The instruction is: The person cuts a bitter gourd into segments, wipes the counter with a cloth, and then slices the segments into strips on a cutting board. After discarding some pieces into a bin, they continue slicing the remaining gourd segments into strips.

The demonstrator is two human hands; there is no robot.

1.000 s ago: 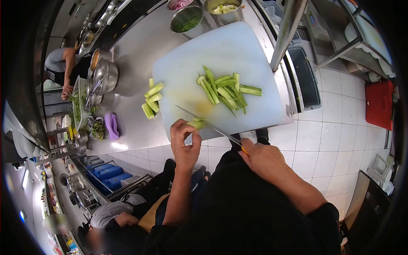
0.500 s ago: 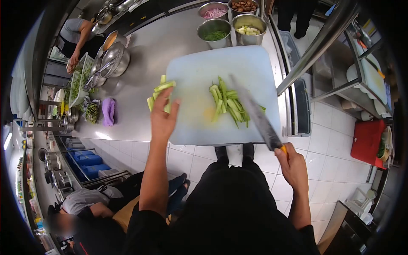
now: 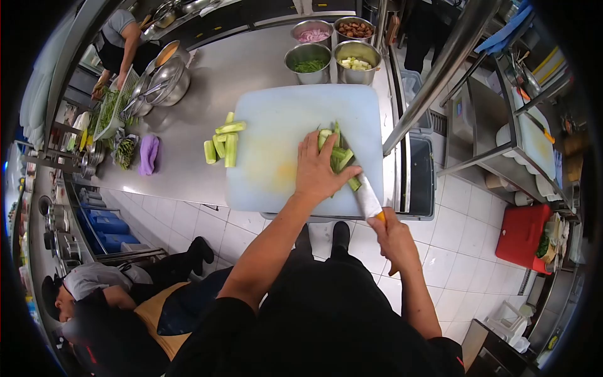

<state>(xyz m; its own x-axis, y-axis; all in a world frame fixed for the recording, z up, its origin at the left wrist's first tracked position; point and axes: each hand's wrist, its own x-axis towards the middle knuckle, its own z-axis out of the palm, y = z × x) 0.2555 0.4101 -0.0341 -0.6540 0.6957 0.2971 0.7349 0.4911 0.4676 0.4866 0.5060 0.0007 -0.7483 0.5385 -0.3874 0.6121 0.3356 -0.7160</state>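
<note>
My right hand [image 3: 397, 240] is closed around the yellow-orange handle of a kitchen knife [image 3: 369, 200]. The blade lies low along the right side of a heap of green, cucumber-like strips [image 3: 342, 156] on the white cutting board [image 3: 264, 113]. Spread over the left of that heap is my left hand [image 3: 319, 166], its fingers stretched out and its thumb reaching toward the blade. The hand covers part of the strips, and strips hide some of the blade. Thicker green pieces [image 3: 230, 147] lie at the board's left edge, some on the steel table.
Steel pots hold chopped greens [image 3: 308, 66], pale cubes [image 3: 355, 64], pink slices [image 3: 312, 36] and brown pieces [image 3: 355, 29]. A purple cloth [image 3: 148, 155] and bowls [image 3: 169, 85] are left. A metal post [image 3: 433, 75] rises at right. Other people are at left.
My left hand has moved right, from the thicker pieces at the board's edge onto the strips. The knife has come down beside the strips, where they now sit more bunched together.
</note>
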